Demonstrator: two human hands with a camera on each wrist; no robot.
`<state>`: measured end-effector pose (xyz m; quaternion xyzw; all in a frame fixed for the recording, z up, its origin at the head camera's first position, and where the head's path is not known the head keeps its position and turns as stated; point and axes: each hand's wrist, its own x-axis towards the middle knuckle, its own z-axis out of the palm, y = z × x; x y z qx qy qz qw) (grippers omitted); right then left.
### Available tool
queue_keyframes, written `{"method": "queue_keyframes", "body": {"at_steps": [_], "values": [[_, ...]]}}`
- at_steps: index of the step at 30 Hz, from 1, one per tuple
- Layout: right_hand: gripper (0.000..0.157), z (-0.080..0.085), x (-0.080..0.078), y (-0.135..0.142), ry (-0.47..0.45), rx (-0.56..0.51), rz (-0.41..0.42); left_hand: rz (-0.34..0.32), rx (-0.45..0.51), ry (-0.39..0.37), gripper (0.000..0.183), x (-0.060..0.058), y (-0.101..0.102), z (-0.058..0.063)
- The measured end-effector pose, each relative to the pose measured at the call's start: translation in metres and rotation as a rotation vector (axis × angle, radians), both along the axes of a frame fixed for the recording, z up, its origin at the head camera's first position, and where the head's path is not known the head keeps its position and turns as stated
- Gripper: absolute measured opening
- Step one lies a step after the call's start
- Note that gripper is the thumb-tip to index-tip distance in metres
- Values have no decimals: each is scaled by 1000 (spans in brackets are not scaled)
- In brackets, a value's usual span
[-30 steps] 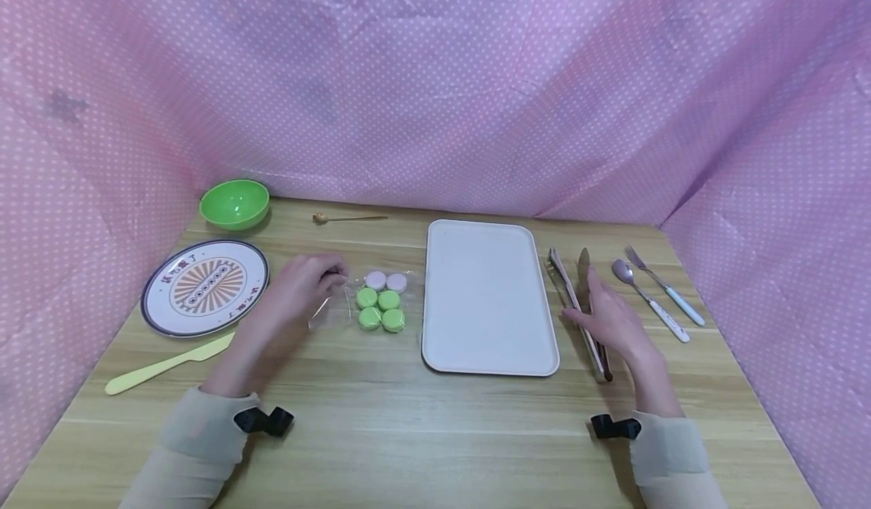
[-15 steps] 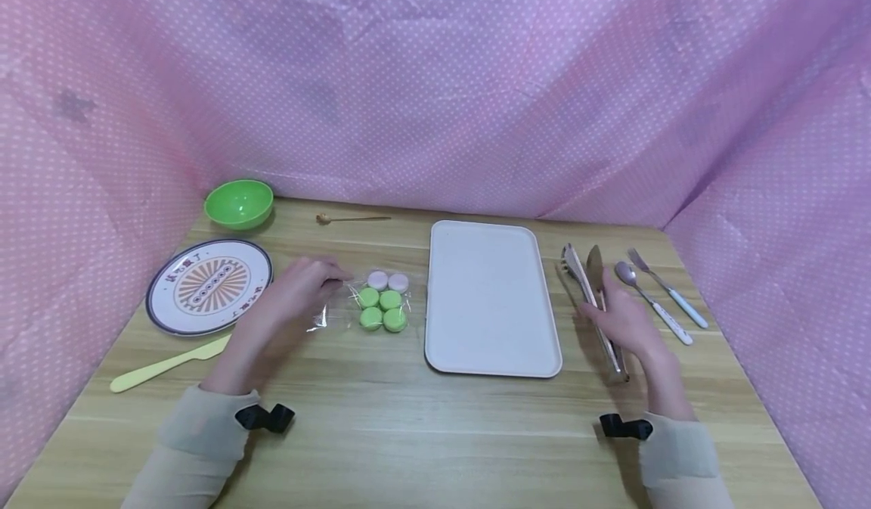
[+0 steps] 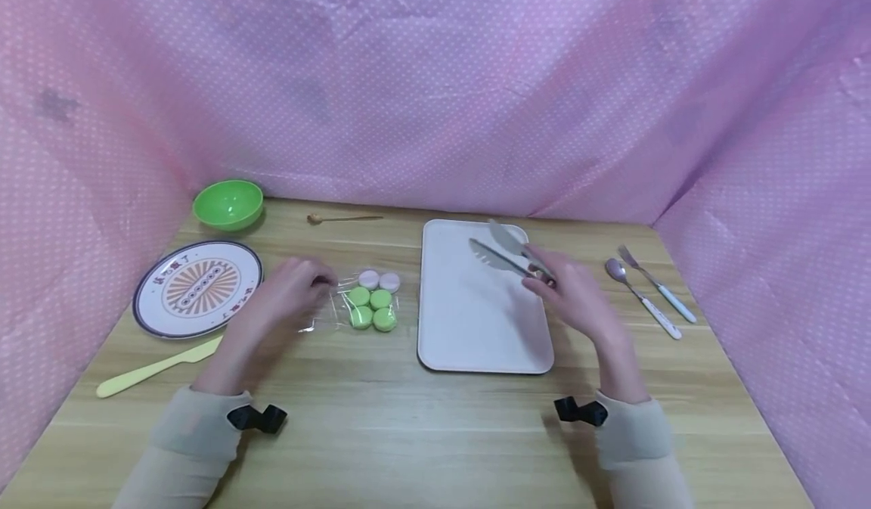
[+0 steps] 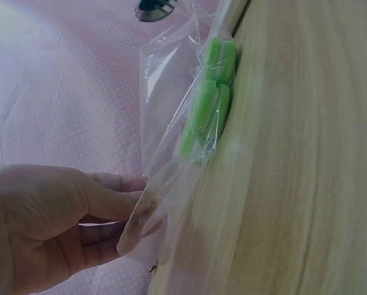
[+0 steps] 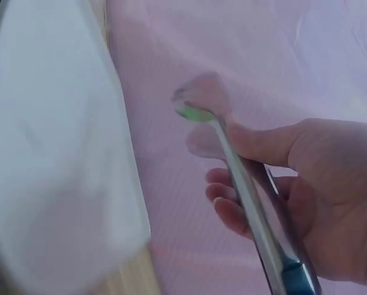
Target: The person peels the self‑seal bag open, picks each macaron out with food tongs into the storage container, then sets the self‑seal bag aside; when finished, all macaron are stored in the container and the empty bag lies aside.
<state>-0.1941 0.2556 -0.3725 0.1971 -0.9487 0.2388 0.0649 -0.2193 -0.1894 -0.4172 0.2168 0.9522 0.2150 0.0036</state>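
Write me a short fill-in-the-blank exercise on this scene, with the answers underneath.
1. The right hand holds tongs over the tray, whose colour is ____.
2. The left hand pinches a clear bag; the number of green macarons in it is ____.
3. In the head view, the fork lies to the ____ of the spoon.
4. The bowl behind the plate is coloured ____.

Missing words: white; four; right; green.

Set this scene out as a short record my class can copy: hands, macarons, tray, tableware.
Left hand: pinches the end of the clear bag
Right hand: holds metal tongs above the white tray
Macarons: four green, two lilac, inside the bag
Left side: green bowl, patterned plate, yellow knife
Right side: spoon, fork
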Motion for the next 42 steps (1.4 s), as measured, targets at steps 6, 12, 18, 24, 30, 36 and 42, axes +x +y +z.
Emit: {"method": "queue_keyframes", "body": {"at_steps": [6, 12, 18, 24, 30, 36, 42], "values": [[45, 5, -3, -37, -41, 94, 108, 36, 15, -7, 14, -1, -2, -2], [24, 11, -2, -64, -95, 158, 151, 97, 26, -12, 12, -1, -5, -3], [27, 9, 2, -78, -139, 213, 165, 122, 30, -19, 15, -1, -5, 0], [23, 4, 2, -94, -115, 236, 209, 139, 26, -48, 15, 2, -5, 2], [19, 0, -1, -109, -99, 276, 240, 142, 18, -60, 15, 3, -5, 3], [16, 1, 1, -108, -115, 303, 231, 146, 16, -62, 15, 2, -6, 4], [20, 8, 6, -101, -129, 274, 204, 140, 30, -55, 16, 1, -9, 3]]}}
